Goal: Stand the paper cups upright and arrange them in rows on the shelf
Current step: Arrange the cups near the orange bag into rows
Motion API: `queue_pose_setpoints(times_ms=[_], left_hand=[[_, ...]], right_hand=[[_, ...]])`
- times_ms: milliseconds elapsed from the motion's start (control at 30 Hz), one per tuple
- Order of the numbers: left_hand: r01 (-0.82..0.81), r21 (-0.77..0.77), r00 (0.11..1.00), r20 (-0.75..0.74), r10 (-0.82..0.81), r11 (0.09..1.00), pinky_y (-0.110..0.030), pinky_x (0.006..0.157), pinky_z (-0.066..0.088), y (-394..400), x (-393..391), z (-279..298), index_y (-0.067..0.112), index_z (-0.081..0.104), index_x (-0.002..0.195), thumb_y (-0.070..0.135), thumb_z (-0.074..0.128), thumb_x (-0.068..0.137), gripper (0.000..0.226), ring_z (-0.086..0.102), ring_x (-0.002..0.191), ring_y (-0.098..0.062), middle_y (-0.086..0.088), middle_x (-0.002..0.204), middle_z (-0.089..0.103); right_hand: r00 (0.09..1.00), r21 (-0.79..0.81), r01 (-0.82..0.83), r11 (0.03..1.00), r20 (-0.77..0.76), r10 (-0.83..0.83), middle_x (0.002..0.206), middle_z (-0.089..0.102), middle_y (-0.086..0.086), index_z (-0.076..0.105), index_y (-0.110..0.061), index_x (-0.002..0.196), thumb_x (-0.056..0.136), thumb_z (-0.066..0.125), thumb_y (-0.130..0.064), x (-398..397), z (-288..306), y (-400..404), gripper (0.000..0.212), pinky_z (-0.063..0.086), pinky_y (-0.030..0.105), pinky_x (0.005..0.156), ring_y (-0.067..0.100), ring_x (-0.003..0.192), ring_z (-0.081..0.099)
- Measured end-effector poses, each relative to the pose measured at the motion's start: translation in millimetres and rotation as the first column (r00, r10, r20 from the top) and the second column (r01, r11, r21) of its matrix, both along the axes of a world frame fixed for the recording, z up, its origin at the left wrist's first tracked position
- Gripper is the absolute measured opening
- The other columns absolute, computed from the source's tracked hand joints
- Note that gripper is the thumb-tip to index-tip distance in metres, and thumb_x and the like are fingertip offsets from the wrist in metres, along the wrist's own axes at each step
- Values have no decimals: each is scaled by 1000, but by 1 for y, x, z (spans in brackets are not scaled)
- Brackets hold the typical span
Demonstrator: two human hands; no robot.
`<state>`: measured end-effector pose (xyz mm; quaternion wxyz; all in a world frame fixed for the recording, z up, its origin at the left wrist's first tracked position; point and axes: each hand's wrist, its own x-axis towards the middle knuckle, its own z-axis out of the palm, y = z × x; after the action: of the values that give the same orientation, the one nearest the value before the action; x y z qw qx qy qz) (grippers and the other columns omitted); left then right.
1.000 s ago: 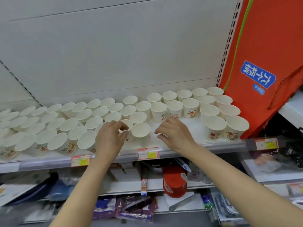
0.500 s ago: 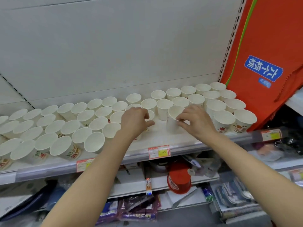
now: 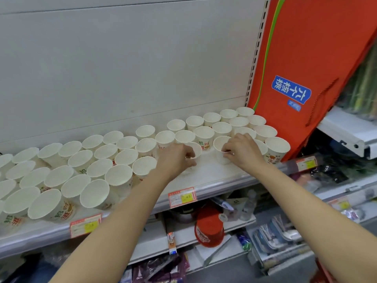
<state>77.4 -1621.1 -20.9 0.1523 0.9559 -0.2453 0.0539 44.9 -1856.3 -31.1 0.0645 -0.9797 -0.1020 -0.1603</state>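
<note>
Now left hand grips one empty cup; right hand another.

Both bare forearms extend forward and upward from the lower edge of the view, converging slightly. The left hand, back of the hand uppermost, has its fingers curled in a grip with the thumb below. The right hand, likewise knuckles up, pinches with fingers bent at the tips. The two hands lie near each other, apart.
</note>
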Motion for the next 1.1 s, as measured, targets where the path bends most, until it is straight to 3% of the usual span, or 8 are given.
queue_pose_setpoints(times_ms=[133,333,467,567,733,933,1100], left_hand=[[61,-40,997,55,-59,997,-32,68,49,15,4,2,32,68,107,32,79,75,34,57,85,-12,12,107,61],[80,56,992,91,-84,995,-33,67,46,2,13,1,30,71,90,30,71,85,5,54,91,-18,10,94,64],[88,24,987,131,-91,996,-31,64,43,-23,8,-4,30,72,91,34,68,86,7,52,88,-15,10,88,64],[82,-32,989,124,-77,996,-30,63,44,-35,5,-6,30,72,94,35,70,85,11,54,86,-12,12,89,65],[53,-66,993,110,-46,996,-28,64,43,-31,5,-8,32,70,104,35,76,79,25,53,79,-6,15,100,63],[17,-1,992,125,-17,1000,-28,61,38,-44,5,-10,31,73,92,32,68,86,8,55,89,-14,11,89,65],[-19,-37,990,141,24,999,-28,62,37,-54,3,-13,31,73,94,31,66,86,10,54,90,-14,11,91,67]], right_hand=[[1000,8,-23,1000,18,23,84,67,-5,72,-22,88,77,73,-23,-2,6,-15,11,28,35,79,22,88,49],[995,8,-95,995,44,95,73,65,-7,70,-21,76,74,73,-14,3,8,-26,7,28,33,73,21,79,48],[994,-4,-95,995,52,95,70,63,-7,70,-22,75,76,71,-16,9,8,-34,7,23,29,74,19,78,47],[993,6,-113,994,23,112,77,66,-6,71,-23,81,79,71,-23,11,11,-33,2,25,29,77,20,84,49],[985,95,-163,982,-40,167,96,63,-10,70,-27,103,77,75,-28,8,17,-40,27,30,30,84,17,98,45],[986,-12,-152,988,-70,151,85,61,-11,70,-30,86,82,68,-20,12,19,-44,11,34,33,84,18,94,46],[983,-24,-183,983,-21,182,87,65,-8,71,-26,88,85,62,-18,16,18,-39,12,31,32,81,17,93,46]])
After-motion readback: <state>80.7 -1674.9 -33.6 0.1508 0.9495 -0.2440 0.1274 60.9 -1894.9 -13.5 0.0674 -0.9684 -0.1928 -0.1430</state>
